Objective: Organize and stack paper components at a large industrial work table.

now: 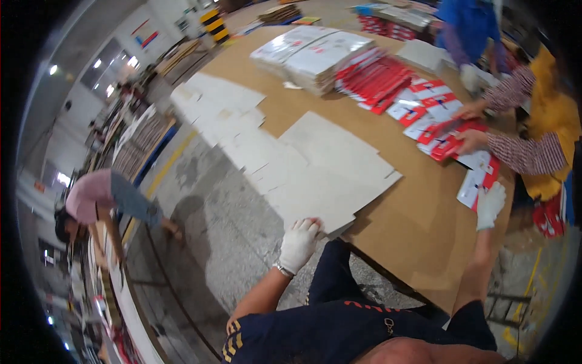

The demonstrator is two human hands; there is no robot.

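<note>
My left hand (298, 246), in a white knitted glove, has its fingers curled at the near corner of a spread of blank white cardboard sheets (327, 164). These flat sheets overlap in a long row along the table's left edge. At the right edge, my gloved right hand (490, 206) grips the end of a red-and-white printed cardboard piece (470, 189). It is the nearest of an overlapping row of red-and-white printed pieces (431, 109) that runs toward the far side. My right thumb and the fingers' undersides are partly hidden.
The brown table (418, 242) holds stacked white printed cardboard (312, 54) at its far side. Across on the right, a co-worker in a yellow apron (548, 127) handles the printed pieces. Another in blue (473, 30) stands beyond. A person in pink (91, 194) bends over at left.
</note>
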